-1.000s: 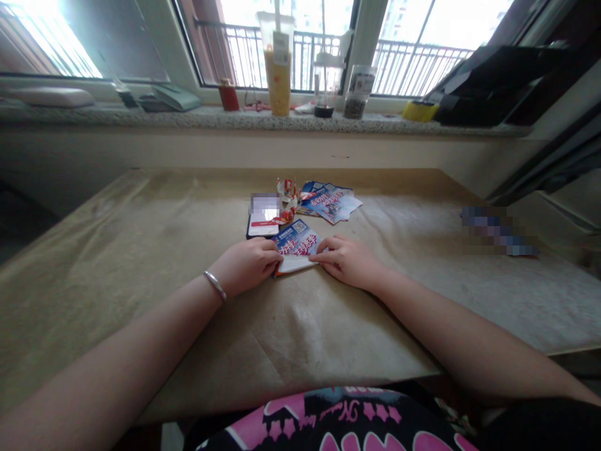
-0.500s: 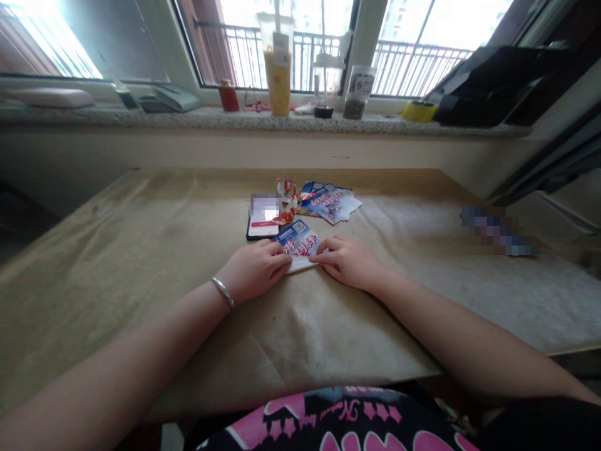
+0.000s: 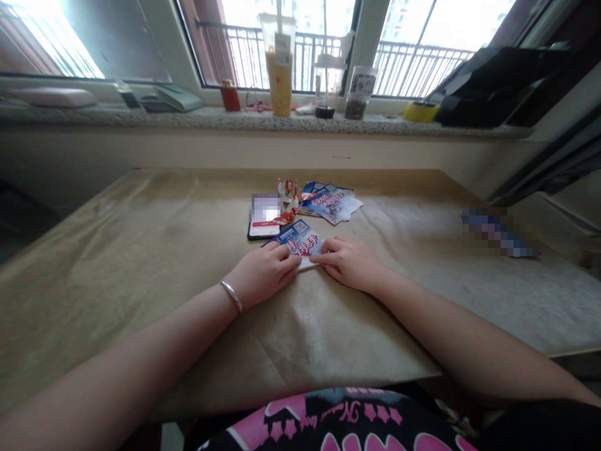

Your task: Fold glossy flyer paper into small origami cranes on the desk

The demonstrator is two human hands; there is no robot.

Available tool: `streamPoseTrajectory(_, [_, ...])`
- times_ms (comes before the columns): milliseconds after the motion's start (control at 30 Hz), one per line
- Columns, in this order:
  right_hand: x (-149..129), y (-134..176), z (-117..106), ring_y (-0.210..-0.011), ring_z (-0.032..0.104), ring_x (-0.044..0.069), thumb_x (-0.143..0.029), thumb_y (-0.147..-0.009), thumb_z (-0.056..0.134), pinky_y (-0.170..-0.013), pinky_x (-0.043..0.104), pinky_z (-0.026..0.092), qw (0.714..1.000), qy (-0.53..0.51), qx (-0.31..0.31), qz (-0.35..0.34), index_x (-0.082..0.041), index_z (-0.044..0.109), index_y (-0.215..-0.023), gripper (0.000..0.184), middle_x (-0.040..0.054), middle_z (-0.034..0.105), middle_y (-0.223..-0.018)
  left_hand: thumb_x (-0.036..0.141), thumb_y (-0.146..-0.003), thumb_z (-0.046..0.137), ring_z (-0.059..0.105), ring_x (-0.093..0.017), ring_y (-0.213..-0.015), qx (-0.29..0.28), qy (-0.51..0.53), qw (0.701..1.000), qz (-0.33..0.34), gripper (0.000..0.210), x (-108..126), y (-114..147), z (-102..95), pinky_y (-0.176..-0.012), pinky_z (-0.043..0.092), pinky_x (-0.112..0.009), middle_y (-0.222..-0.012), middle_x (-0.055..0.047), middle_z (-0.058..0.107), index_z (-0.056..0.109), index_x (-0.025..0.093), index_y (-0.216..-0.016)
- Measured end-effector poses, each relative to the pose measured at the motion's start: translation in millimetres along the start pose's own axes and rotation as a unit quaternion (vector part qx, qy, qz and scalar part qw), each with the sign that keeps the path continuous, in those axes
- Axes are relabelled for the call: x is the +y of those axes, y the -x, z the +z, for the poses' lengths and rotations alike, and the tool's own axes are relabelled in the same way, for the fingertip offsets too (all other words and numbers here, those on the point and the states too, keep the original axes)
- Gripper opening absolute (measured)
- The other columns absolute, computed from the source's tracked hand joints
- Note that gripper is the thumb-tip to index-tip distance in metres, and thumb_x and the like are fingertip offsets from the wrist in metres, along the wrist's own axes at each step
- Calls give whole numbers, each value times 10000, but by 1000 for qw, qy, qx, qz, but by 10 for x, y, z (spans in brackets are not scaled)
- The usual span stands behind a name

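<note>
A blue and white printed leaflet [image 3: 304, 243] with a QR code lies on the table before me, its near edge folded over into a white strip. My left hand [image 3: 263, 266], with a silver bangle at the wrist, presses its bent fingers together on the leaflet's left side and fold. At the right end of the fold, my right hand [image 3: 350, 260] pinches the edge between thumb and fingers. A phone [image 3: 265, 227] with a lit, partly blurred screen lies just beyond my left hand. Behind the leaflet are crumpled red and white wrappers [image 3: 288, 203] and a fanned pile of similar leaflets [image 3: 333, 203].
The table [image 3: 188, 207] has a tan cover. A pixelated blue item [image 3: 500, 233] lies at its right. On the granite windowsill [image 3: 211, 120] stand a tall cup of yellow drink [image 3: 280, 81], a red jar [image 3: 230, 97], clear containers [image 3: 359, 94] and a black bag [image 3: 493, 88].
My left hand has slid a little to the right along the folded edge, uncovering the leaflet's left corner. My right hand has stayed at its end.
</note>
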State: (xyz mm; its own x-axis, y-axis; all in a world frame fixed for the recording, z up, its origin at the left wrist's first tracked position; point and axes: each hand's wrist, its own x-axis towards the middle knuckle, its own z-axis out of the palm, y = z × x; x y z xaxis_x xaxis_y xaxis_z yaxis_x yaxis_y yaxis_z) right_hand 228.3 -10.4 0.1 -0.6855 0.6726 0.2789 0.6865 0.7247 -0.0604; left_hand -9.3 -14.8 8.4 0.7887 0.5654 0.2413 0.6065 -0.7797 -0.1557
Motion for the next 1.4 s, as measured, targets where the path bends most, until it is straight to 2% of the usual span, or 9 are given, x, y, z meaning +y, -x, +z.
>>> streamPoseTrajectory(267, [15, -16, -13, -857, 593, 178, -253, -893, 533, -734, 290, 420, 999, -28, 6, 19, -239, 727, -1013, 229, 50, 688, -959, 257, -953, 409, 548, -214, -881, -14, 13, 1000, 11, 282, 34, -46, -9, -820, 483, -364, -943, -99, 612, 653, 132, -1019])
streamPoseTrajectory(433, [49, -15, -52, -857, 620, 182, -230, -860, 572, -755, 285, 428, 998, -47, -4, 33, -210, 714, -939, 164, 42, 706, -928, 266, -952, 409, 542, -216, -884, -31, 20, 999, 5, 278, 51, -57, -38, -822, 475, -362, -933, -96, 609, 649, 131, -992])
streamPoseTrajectory(533, [50, -10, -74, -857, 624, 184, -221, -861, 564, -738, 280, 425, 998, -46, -11, 36, -211, 709, -929, 161, 41, 705, -924, 291, -946, 432, 531, -221, -894, -36, 21, 999, 3, 265, 51, -48, -48, -818, 470, -363, -946, -91, 601, 635, 151, -1043])
streamPoseTrajectory(700, [54, -7, -84, -864, 612, 177, -212, -870, 554, -748, 275, 421, 998, -58, -10, 21, -216, 718, -907, 169, 48, 692, -923, 311, -945, 440, 517, -213, -862, -32, 17, 999, 3, 270, 55, -41, -48, -798, 467, -363, -945, -82, 587, 620, 197, -1111])
streamPoseTrajectory(1100, [87, 11, -50, -831, 591, 167, -197, -871, 558, -740, 273, 423, 998, -61, 4, 0, -210, 730, -902, 175, 62, 668, -892, 248, -939, 434, 531, -229, -966, -15, 45, 998, 31, 287, 67, -49, -17, -858, 481, -368, -1066, -93, 613, 604, 145, -1146])
streamPoseTrajectory(1400, [126, 24, -33, -833, 599, 165, -185, -870, 567, -755, 277, 438, 997, -82, 9, 4, -209, 736, -916, 177, 67, 666, -896, 245, -947, 409, 527, -227, -927, -7, 37, 999, 24, 283, 84, -59, 5, -823, 484, -367, -1017, -94, 621, 615, 152, -1117])
